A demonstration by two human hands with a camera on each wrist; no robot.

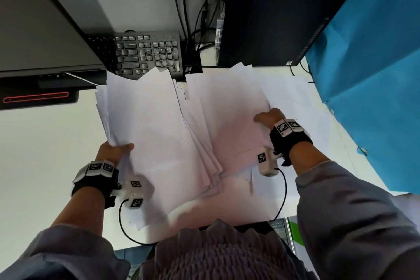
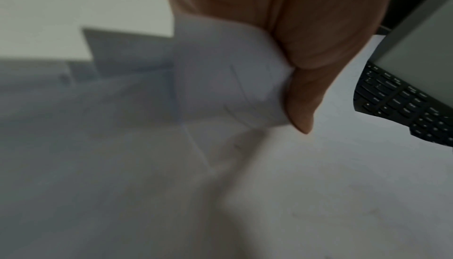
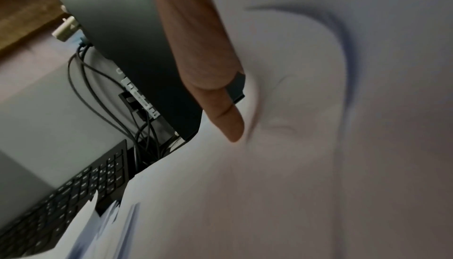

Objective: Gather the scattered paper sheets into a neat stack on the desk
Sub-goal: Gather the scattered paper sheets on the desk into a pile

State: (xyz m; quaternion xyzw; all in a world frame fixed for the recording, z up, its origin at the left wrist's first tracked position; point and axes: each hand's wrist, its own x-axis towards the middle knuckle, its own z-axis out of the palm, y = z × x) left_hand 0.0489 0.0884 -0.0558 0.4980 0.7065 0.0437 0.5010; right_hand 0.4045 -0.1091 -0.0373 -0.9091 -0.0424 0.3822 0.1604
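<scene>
Many white paper sheets (image 1: 172,134) lie fanned and overlapping across the middle of the white desk (image 1: 34,148). My left hand (image 1: 114,149) grips the left bundle (image 2: 228,81) at its left edge, thumb on top, fingers hidden beneath. My right hand (image 1: 269,117) pinches the right bundle (image 1: 231,116) at its right edge, thumb pressed on the top sheet (image 3: 306,147); the other fingers are hidden under the paper. More loose sheets (image 1: 302,107) lie flat beneath, toward the right.
A black keyboard (image 1: 147,54) lies just beyond the sheets, partly under their far edges. A monitor (image 1: 41,29) stands at the far left, a black computer tower (image 1: 272,11) with cables at the back right. Blue fabric (image 1: 372,79) hangs along the right side.
</scene>
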